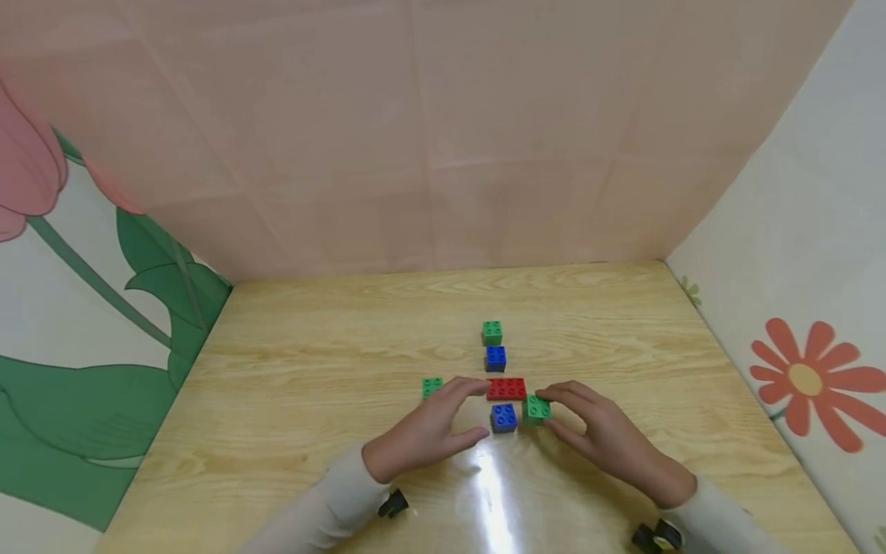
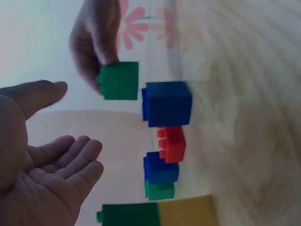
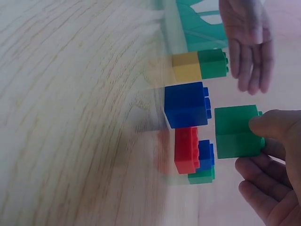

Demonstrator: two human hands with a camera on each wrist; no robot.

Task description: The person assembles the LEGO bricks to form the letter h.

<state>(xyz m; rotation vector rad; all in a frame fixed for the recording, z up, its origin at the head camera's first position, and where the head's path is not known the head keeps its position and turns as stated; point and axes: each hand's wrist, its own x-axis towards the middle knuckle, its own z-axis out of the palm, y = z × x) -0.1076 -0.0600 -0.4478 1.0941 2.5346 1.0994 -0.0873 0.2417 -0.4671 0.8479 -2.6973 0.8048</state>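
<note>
My right hand [image 1: 605, 435] pinches a green toy brick [image 1: 537, 409] between thumb and fingers. In the right wrist view that brick [image 3: 233, 134] is off the table, studs facing up. To its left a blue brick [image 1: 504, 418] rests on the table, with a red brick [image 1: 506, 388] just behind. My left hand [image 1: 432, 431] hovers left of the blue brick, fingers and thumb spread apart, holding nothing. Beyond its fingers is another green brick [image 1: 432, 384], partly hidden in the head view; the right wrist view has it on a yellow brick [image 3: 186, 66].
Farther back stand a second blue brick [image 1: 495, 358] and a green brick [image 1: 492, 332], in a line behind the red one. The wood-grain table [image 1: 311, 346] meets a pinkish back wall [image 1: 415, 154] and patterned side walls.
</note>
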